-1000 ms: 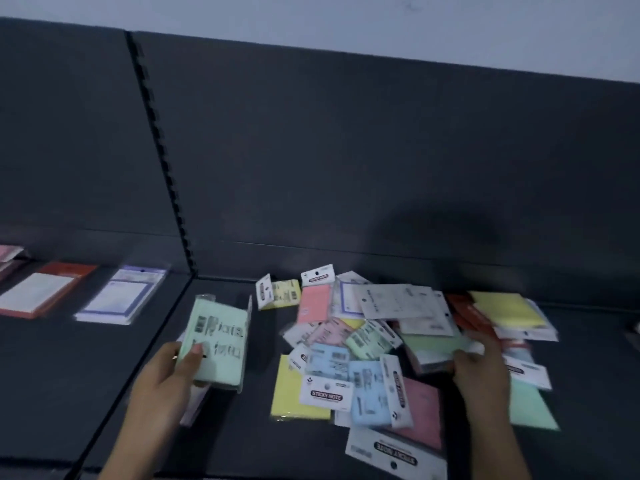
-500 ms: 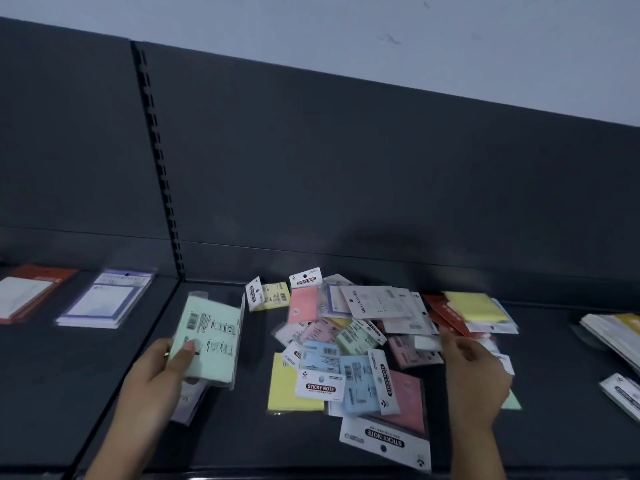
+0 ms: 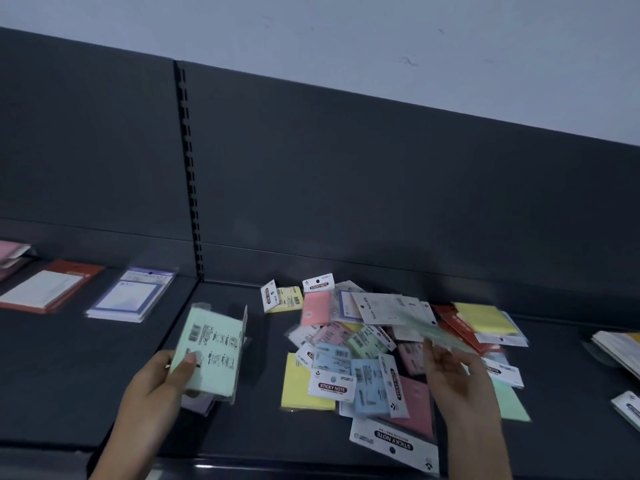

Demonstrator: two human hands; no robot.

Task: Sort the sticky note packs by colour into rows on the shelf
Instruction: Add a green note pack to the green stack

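Green pack [image 3: 209, 351], barcode side up, gripped in the left hand [image 3: 156, 386], apparently to collect its colour; right hand [image 3: 457, 375] pinches a blurred greenish pack [image 3: 445, 333] just above the unsorted pile [image 3: 346, 362] on the shelf [image 3: 249, 420], likely a match; purple pad [image 3: 133, 296] lies beyond.

Dark grey metal shelf [image 3: 242, 427] runs across frame, deck matte, front lip [image 3: 277, 465] catching faint sheen. Dark back panel [image 3: 381, 185] rises behind deck, top edge slanting in wide-angle view. Black slotted upright [image 3: 188, 174] splits unit into two bays, left and right. Pale grey-white wall [image 3: 346, 36] above panel, few small scuffs [image 3: 407, 60]. Light dim, cool, even; soft shadow low on panel.
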